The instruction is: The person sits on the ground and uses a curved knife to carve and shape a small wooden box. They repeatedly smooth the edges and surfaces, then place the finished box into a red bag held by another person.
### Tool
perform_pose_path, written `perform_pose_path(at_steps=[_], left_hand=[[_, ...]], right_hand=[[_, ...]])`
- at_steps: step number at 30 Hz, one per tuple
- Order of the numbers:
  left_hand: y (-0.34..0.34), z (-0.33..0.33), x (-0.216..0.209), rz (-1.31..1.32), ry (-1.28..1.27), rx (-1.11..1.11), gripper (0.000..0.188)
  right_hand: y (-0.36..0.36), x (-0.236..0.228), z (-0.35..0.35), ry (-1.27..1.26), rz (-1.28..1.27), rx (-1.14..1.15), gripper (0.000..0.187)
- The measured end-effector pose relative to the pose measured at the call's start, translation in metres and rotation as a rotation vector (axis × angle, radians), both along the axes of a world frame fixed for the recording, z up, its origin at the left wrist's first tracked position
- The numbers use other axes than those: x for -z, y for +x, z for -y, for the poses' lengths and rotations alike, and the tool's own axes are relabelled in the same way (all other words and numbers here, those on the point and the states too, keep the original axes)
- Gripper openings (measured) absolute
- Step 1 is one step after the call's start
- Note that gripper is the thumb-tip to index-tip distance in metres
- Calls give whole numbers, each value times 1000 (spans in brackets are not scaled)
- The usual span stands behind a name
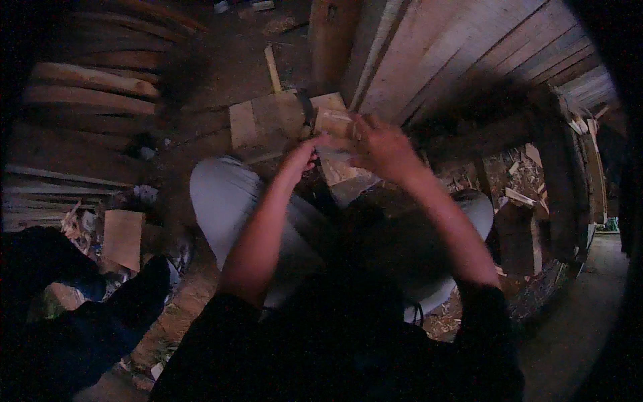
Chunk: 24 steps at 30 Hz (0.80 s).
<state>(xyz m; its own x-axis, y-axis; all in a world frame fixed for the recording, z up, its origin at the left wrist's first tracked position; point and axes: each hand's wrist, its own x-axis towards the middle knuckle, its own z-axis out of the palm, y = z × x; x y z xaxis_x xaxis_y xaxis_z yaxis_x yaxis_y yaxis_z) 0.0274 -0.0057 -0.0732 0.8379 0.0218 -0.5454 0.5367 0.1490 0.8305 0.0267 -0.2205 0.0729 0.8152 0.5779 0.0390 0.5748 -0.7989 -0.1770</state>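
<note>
Both hands are over pieces of wood between my bent knees. My left hand (299,163) reaches in with one finger stretched toward the wood and the others partly curled; blur hides whether they hold anything. My right hand (390,149) has its fingers apart, their tips beside a small light wooden block (333,122). Whether they touch it is unclear. Below the hands slants a pale-faced piece of wood (343,175). To the left of the block lies a wider wooden piece (269,119), and a narrow stick (272,69) points away behind it.
Stacked split boards (100,84) line the left side. A plank wall (462,50) rises at the far right, by an upright post (333,40). Another person's dark-clothed legs (87,321) are at lower left, near a wood block (123,239). Wood scraps (522,177) lie at right.
</note>
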Motion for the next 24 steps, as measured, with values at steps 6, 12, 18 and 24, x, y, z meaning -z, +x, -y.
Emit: perform_pose_path(at_steps=[6,12,18,24], left_hand=[[-11,14,-18,126,227,-186,50],[-41,-15,-39,42,121,-10,37],[-94,26,-65,-77,51,82,25],[-83,38,-50,-240,110,180,25]], right_hand=[[21,92,12,-161,-128,71,62],[-2,19,42,75,-191,439,58],[-20,41,103,328,-85,731,58],[-10,57,98,328,-136,703,60]])
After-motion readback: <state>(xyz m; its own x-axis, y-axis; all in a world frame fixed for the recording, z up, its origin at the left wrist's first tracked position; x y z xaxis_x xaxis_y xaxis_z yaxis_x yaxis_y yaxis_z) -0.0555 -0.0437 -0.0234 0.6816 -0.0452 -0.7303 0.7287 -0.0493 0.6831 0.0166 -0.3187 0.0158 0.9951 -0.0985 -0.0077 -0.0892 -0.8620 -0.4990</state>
